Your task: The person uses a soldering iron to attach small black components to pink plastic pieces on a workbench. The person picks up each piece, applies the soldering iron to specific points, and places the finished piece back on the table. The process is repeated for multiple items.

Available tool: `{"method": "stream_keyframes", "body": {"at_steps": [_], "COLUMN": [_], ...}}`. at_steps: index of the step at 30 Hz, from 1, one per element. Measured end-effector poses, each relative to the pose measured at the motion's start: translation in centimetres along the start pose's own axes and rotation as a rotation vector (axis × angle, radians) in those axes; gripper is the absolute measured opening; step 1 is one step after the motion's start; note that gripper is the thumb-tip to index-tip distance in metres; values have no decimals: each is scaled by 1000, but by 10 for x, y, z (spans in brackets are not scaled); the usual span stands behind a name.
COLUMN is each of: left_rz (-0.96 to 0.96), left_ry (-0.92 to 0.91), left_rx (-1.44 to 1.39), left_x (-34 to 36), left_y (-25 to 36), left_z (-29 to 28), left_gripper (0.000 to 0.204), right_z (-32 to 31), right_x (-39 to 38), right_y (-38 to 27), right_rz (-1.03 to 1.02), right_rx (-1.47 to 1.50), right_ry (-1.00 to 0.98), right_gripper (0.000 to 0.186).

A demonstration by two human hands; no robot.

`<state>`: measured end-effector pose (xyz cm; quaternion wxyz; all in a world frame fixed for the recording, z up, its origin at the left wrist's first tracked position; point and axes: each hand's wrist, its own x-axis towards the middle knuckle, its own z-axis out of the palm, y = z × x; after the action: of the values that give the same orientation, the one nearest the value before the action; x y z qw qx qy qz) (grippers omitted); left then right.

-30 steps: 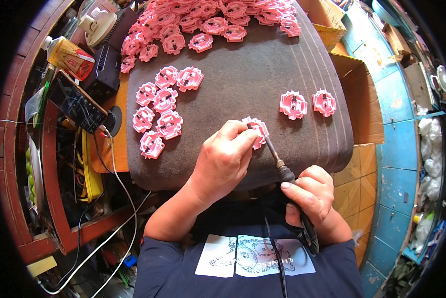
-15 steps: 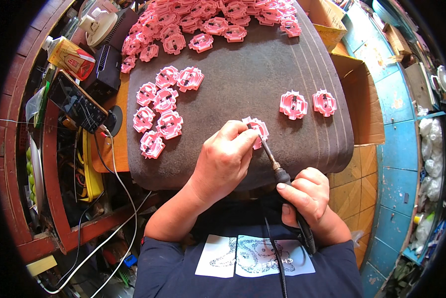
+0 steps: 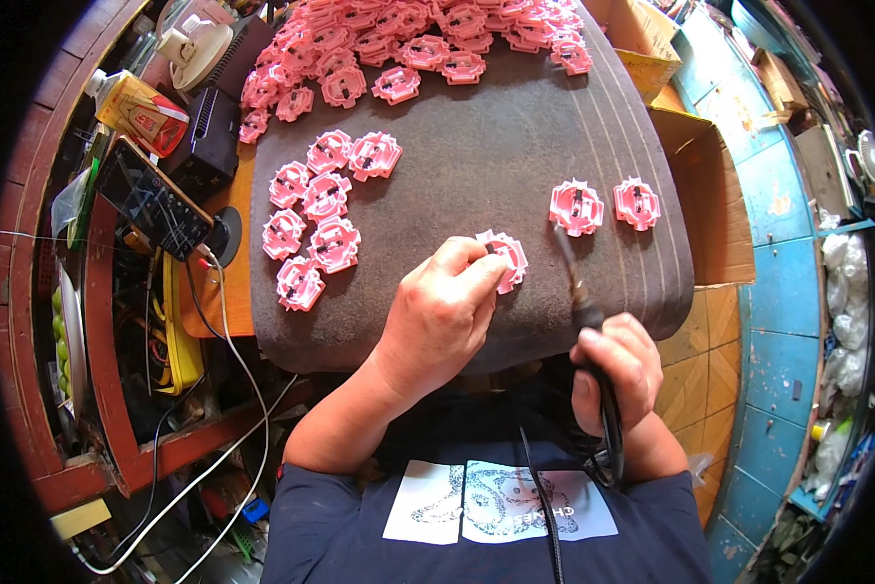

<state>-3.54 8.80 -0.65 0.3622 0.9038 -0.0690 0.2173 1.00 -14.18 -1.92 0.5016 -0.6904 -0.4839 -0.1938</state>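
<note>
My left hand point(image 3: 444, 300) is closed in a pinch at the left edge of a pink plastic part point(image 3: 507, 265) on the dark mat point(image 3: 437, 185). Its fingers cover some of that part. In my right hand point(image 3: 619, 373) is a soldering iron point(image 3: 585, 313) with a dark handle, gripped with the tip pointing away from me. The iron is slightly blurred, and its tip is close to the near edge of another pink part point(image 3: 577, 207); I cannot tell whether they touch. One more pink part point(image 3: 637, 203) lies just right of that. Several others point(image 3: 326, 196) are grouped at the left.
A big heap of pink parts point(image 3: 379, 39) covers the mat's far end. At left stand a phone point(image 3: 155, 201) on a holder and a drink bottle point(image 3: 140, 112). Cardboard boxes point(image 3: 695, 185) flank the right side. A black cord point(image 3: 611, 428) trails from the iron toward my lap.
My right hand has moved the soldering iron right, off the pink part at my left hand and toward the pair on the right. My left hand stays in place.
</note>
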Motion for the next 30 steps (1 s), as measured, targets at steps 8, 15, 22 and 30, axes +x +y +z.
{"method": "stream_keyframes", "body": {"at_steps": [8,15,22,30], "left_rz": [-8,23,15,13], "left_ry": [-15,-17,-19,-19], "left_rx": [-8,-6,-10,2], "left_x": [0,-1,0,-1], "left_y": [-1,-4,-2,-3], "left_z": [0,1,0,0], "left_gripper": [22,21,22,21], "right_z": [26,48,46,48], "right_x": [25,37,36,35], "right_y": [25,28,26,27], "right_rz": [98,213,253,257], "right_rx": [-78,-67,-66,-75], "right_ry": [-109,-103,-121,-112], "right_gripper": [49,63,63,62]}}
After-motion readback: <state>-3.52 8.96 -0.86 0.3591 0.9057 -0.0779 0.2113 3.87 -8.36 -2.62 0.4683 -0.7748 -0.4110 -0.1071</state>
